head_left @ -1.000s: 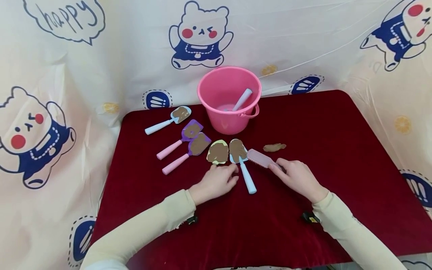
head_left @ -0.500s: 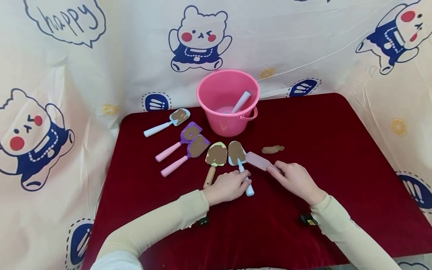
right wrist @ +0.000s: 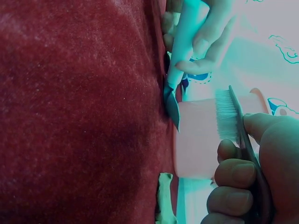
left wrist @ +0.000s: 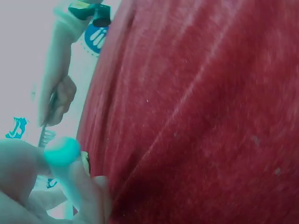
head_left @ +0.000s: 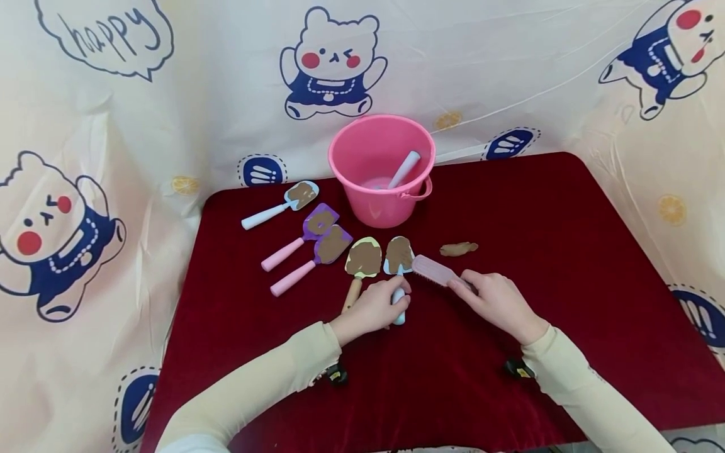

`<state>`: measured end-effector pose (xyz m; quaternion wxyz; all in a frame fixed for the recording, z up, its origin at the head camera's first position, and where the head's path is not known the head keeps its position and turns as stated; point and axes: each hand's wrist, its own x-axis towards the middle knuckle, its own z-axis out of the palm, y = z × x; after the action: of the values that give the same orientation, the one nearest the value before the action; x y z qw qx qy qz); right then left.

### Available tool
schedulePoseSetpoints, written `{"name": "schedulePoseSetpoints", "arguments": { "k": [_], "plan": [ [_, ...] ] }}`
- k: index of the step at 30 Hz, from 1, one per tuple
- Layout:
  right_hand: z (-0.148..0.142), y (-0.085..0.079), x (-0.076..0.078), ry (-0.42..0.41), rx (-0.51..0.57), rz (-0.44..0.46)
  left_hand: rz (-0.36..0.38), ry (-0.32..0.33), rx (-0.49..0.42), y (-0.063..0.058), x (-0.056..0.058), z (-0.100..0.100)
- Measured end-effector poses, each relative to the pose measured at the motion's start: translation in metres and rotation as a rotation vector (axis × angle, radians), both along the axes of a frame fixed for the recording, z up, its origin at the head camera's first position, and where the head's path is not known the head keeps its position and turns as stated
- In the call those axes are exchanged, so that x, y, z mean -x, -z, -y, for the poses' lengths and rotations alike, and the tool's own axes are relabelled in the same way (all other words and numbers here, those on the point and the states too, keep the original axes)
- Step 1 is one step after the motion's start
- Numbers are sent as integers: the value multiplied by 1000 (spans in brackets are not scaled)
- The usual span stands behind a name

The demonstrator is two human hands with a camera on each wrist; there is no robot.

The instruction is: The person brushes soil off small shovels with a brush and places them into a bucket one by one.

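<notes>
My left hand (head_left: 370, 309) grips the pale blue handle of a toy shovel (head_left: 399, 250), its blade smeared brown. The handle's rounded end (left wrist: 61, 151) shows between the fingers in the left wrist view. Seen from the right wrist, the handle tilts up from the blade (right wrist: 173, 109), which sits low by the cloth. My right hand (head_left: 501, 303) holds a pinkish brush (head_left: 433, 269) by its dark handle, bristles (right wrist: 227, 116) facing down. In the head view the brush tip overlaps the blade's right edge; contact cannot be told. Beside my left hand lies a green-edged shovel (head_left: 364, 258) with a wooden handle.
Farther left lie two purple shovels (head_left: 332, 244) with pink handles and another blue shovel (head_left: 302, 195), all smeared brown. A pink bucket (head_left: 381, 207) at the back holds a pale-handled tool (head_left: 404, 168). A brown lump (head_left: 459, 249) lies right on the red-covered table (head_left: 566, 251).
My left hand has moved right from the wooden-handled shovel to the blue shovel, gripped its handle and swung the handle end slightly left. The right hand and brush stay nearly in place.
</notes>
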<state>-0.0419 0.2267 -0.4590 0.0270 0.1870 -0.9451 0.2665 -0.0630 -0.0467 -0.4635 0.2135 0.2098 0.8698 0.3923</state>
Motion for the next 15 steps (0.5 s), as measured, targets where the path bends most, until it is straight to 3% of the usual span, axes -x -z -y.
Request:
{"name": "schedulePoseSetpoints", "arguments": {
  "k": [5, 11, 15],
  "plan": [
    [-2, 0, 0, -4, 2, 10, 197, -107, -130, -3, 0, 4],
    [-3, 1, 1, -6, 8, 22, 574, -318, -374, -3, 2, 2],
    [-3, 2, 1, -7, 11, 13, 756, -366, -400, -5, 5, 4]
  ]
}}
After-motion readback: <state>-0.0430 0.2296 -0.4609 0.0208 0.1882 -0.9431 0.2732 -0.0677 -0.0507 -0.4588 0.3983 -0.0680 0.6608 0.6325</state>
